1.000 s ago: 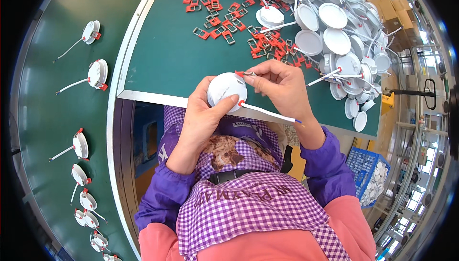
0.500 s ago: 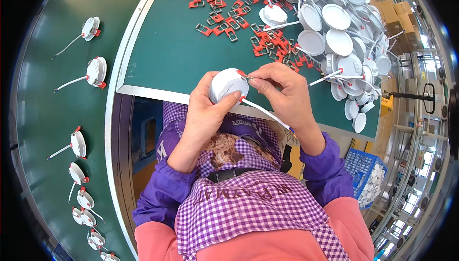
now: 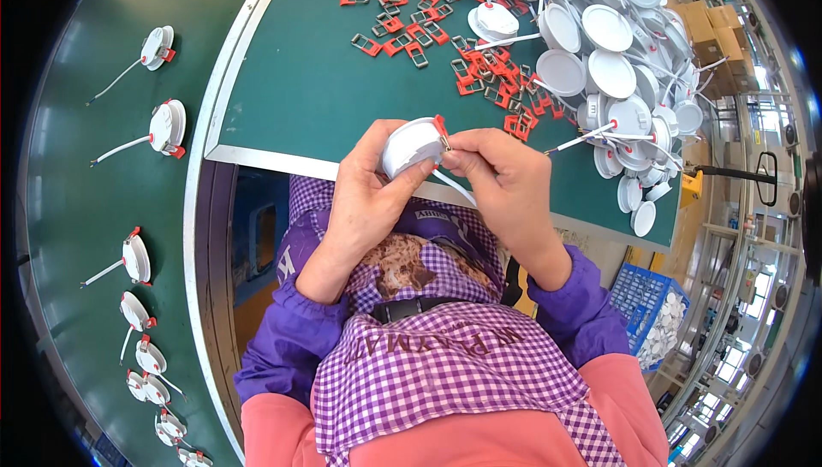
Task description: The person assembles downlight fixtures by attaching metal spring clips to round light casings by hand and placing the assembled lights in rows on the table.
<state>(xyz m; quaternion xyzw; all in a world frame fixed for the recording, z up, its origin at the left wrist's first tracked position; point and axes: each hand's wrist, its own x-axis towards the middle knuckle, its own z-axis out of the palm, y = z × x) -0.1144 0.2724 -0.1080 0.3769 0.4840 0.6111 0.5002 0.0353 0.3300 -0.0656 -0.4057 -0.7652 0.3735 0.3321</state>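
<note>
My left hand (image 3: 370,189) grips a round white downlight (image 3: 411,147) by its rim, thumb across the body. A red spring clip (image 3: 441,129) with a metal loop sits at the light's upper right edge. The fingertips of my right hand (image 3: 507,183) are pinched on this clip. From the light's lower side a white cable (image 3: 454,184) runs down to the right, its end hidden behind my right hand. Loose red clips (image 3: 411,35) lie scattered on the green table beyond my hands.
A large heap of white downlights (image 3: 610,73) covers the table's right side. Left of the metal table edge (image 3: 274,161), a green surface (image 3: 94,184) carries a row of lights with red clips. A blue crate (image 3: 634,300) of small white pieces stands lower right.
The downlight has tilted, showing more of its side, and the red clip now stands up at its edge. My right hand has shifted slightly down, still pinching the clip.
</note>
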